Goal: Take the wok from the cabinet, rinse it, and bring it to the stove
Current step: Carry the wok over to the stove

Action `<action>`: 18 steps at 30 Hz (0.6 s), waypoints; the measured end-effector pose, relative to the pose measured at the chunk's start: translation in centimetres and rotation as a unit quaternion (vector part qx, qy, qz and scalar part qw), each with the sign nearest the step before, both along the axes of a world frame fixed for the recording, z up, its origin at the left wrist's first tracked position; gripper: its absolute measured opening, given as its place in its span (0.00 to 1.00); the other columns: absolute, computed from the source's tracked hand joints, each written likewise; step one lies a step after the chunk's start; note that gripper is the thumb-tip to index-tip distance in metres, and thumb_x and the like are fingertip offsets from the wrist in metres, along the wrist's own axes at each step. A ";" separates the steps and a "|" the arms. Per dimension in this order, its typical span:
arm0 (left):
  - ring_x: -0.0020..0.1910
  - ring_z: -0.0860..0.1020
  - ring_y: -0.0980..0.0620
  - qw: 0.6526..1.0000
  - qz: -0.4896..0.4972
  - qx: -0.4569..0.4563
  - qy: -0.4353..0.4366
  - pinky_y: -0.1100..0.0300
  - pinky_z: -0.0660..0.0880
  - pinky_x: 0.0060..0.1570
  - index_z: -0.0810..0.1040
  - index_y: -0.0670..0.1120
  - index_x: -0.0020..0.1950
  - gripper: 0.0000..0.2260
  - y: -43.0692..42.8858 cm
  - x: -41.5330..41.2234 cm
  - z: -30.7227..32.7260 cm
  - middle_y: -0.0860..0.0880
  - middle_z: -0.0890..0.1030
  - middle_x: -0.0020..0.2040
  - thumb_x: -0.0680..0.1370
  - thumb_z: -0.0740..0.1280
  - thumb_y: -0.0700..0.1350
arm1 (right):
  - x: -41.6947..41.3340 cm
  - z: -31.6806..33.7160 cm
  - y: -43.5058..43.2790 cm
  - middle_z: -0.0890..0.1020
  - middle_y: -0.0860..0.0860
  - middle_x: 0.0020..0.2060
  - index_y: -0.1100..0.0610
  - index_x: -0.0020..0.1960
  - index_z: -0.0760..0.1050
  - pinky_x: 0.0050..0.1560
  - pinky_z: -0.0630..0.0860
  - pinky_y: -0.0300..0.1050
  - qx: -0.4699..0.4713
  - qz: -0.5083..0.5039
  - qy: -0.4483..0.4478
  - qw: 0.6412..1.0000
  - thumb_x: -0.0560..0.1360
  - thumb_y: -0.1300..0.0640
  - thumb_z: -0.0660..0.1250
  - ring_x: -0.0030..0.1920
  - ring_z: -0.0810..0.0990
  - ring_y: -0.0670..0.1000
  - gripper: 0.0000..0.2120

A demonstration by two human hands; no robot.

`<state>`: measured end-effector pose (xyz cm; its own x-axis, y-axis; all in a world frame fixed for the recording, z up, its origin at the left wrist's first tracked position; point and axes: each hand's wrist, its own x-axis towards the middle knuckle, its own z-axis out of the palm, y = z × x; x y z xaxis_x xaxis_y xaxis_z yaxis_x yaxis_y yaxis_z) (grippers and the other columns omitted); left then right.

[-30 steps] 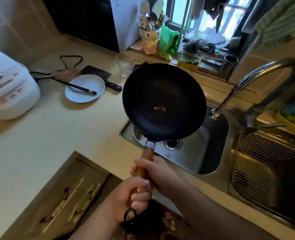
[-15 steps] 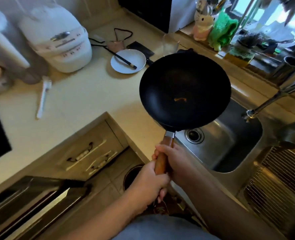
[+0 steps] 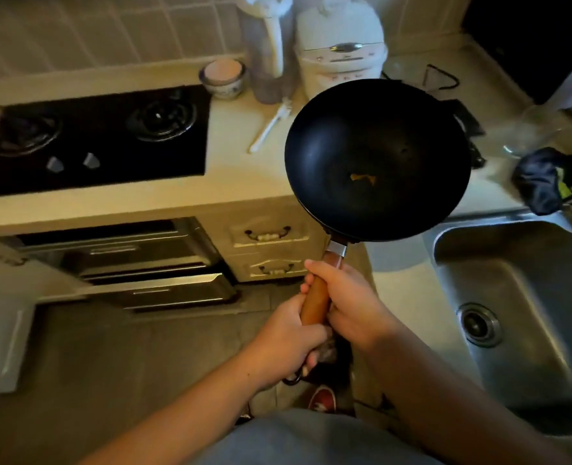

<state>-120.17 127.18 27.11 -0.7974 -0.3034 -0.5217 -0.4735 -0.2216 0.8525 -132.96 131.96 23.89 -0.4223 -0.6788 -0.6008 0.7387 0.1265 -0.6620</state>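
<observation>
Overhead, both hands grip the wok [image 3: 377,156] by its wooden handle [image 3: 316,298]: the right hand [image 3: 351,303] higher, the left hand [image 3: 284,340] lower, fingers [image 3: 311,268] curled tight round it. It hangs above the surface [image 3: 241,182], between the stove [image 3: 90,139] and the sink [image 3: 519,297], an orange speck inside

Both hands grip the wok [image 3: 377,159] handle, left hand [image 3: 286,340] nearer the body, right hand [image 3: 351,302] just ahead. Stove [image 3: 90,142] lies ahead-left of the hands, sink [image 3: 526,297] to their right. Rice cooker [image 3: 340,45] stands beyond the wok. Drawers [image 3: 268,250] sit left of the right hand.
</observation>
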 end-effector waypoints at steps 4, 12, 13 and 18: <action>0.21 0.70 0.53 0.995 0.096 -0.013 0.004 0.57 0.68 0.24 0.72 0.42 0.56 0.10 -2.3 4.6 0.3 0.49 0.73 0.24 0.76 0.64 0.33 | 4.1 0.4 -5.0 0.83 0.49 0.29 0.57 0.48 0.76 0.37 0.81 0.42 -0.001 0.090 0.023 0.996 0.71 0.57 0.73 0.33 0.83 0.47 0.09; 0.20 0.70 0.52 0.968 0.248 -0.011 0.040 0.59 0.68 0.24 0.72 0.42 0.52 0.11 -8.0 18.0 -0.5 0.49 0.73 0.24 0.71 0.64 0.38 | 17.6 0.8 -14.9 0.83 0.49 0.28 0.57 0.49 0.76 0.31 0.80 0.40 0.014 0.240 0.055 0.969 0.74 0.58 0.71 0.32 0.83 0.47 0.06; 0.21 0.71 0.53 0.964 0.264 -0.011 0.042 0.59 0.69 0.24 0.73 0.43 0.52 0.10 -8.8 20.0 -0.7 0.49 0.73 0.24 0.71 0.64 0.38 | 19.7 0.9 -16.1 0.82 0.49 0.28 0.57 0.49 0.76 0.31 0.79 0.39 0.014 0.256 0.054 0.965 0.74 0.58 0.71 0.31 0.83 0.47 0.06; 0.18 0.71 0.55 0.942 0.335 -0.018 0.024 0.63 0.69 0.19 0.72 0.45 0.47 0.09 -13.1 29.7 -1.7 0.52 0.73 0.22 0.73 0.62 0.31 | 30.5 1.1 -21.9 0.81 0.49 0.27 0.57 0.46 0.76 0.31 0.79 0.40 0.022 0.329 0.080 0.941 0.76 0.59 0.70 0.31 0.83 0.48 0.03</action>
<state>-90.44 114.10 25.42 -0.4437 -0.7636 -0.4690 -0.1979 -0.4269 0.8824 -102.49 110.03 24.96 -0.0061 -0.8005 -0.5993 0.3817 0.5521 -0.7413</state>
